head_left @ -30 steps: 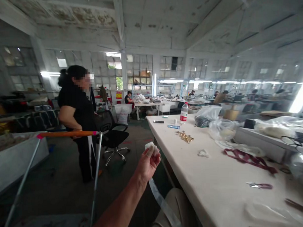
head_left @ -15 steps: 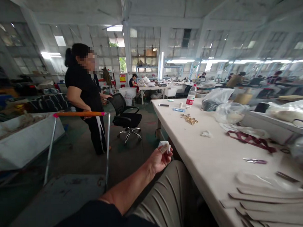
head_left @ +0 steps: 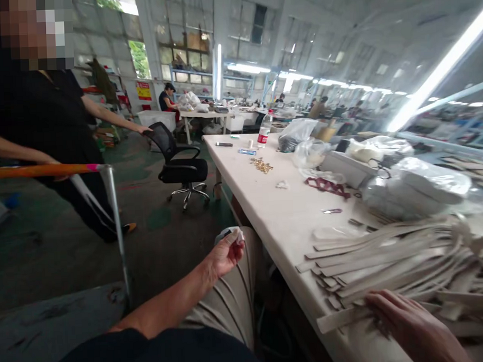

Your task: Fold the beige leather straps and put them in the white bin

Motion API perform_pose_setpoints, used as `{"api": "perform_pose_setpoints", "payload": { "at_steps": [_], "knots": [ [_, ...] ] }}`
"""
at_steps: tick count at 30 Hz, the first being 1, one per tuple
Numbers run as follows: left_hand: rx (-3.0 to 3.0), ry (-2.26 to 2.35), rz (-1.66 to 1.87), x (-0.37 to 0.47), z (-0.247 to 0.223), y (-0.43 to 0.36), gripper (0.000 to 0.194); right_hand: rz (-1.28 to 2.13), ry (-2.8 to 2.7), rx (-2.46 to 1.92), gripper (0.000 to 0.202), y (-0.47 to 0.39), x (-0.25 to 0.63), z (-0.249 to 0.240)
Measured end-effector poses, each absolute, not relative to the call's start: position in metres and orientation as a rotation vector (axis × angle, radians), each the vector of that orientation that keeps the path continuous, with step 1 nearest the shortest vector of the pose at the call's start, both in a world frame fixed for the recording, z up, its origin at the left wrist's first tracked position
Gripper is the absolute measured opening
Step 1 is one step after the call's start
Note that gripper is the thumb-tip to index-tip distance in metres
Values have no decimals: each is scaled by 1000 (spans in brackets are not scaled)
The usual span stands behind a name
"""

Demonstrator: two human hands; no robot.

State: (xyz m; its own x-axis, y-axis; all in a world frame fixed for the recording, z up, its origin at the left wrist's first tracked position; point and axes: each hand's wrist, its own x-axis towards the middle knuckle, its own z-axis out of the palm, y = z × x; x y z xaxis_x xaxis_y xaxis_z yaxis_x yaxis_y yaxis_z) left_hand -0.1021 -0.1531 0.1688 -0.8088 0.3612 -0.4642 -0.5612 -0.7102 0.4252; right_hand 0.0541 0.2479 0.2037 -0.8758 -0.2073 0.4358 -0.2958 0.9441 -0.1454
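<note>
My left hand [head_left: 227, 255] is closed over my thigh, left of the table edge, pinching a crumpled white piece of cloth or tissue [head_left: 236, 234]. On the table's near right corner, my right hand [head_left: 408, 320] reaches over a pile of beige straps [head_left: 390, 249]. Its fingers are bent around one beige strap [head_left: 341, 319] at the front of the pile; the fingertips are partly hidden and slightly blurred. Beyond the pile lie purple-handled thread snips [head_left: 332, 211].
The white table [head_left: 258, 201] carries small gold metal pieces [head_left: 261, 166], a bottle [head_left: 265, 128], a maroon strip [head_left: 327, 187] and plastic bags [head_left: 420, 188]. At left, a person [head_left: 37, 130] stands between an orange-handled cart [head_left: 116, 222] and a black office chair [head_left: 183, 170].
The view has turned right and down. My right hand has come into view on the straps. The person has come nearer the cart, one arm stretched to the chair. My left hand still pinches the white piece.
</note>
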Motion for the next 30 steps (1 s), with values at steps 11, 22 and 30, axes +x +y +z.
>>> {"api": "perform_pose_setpoints", "payload": {
  "at_steps": [11, 22, 30],
  "knots": [
    [-573, 761, 2444, -96, 166, -127, 14, 914, -2083, -257, 35, 198, 54, 244],
    [-572, 737, 2472, -85, 163, -125, 26, 715, -2677, 80, 18, 45, 9, 231],
    [-480, 698, 2449, -77, 159, -119, 29, 779, -2813, 48, 9, 26, -10, 216]
  ]
}}
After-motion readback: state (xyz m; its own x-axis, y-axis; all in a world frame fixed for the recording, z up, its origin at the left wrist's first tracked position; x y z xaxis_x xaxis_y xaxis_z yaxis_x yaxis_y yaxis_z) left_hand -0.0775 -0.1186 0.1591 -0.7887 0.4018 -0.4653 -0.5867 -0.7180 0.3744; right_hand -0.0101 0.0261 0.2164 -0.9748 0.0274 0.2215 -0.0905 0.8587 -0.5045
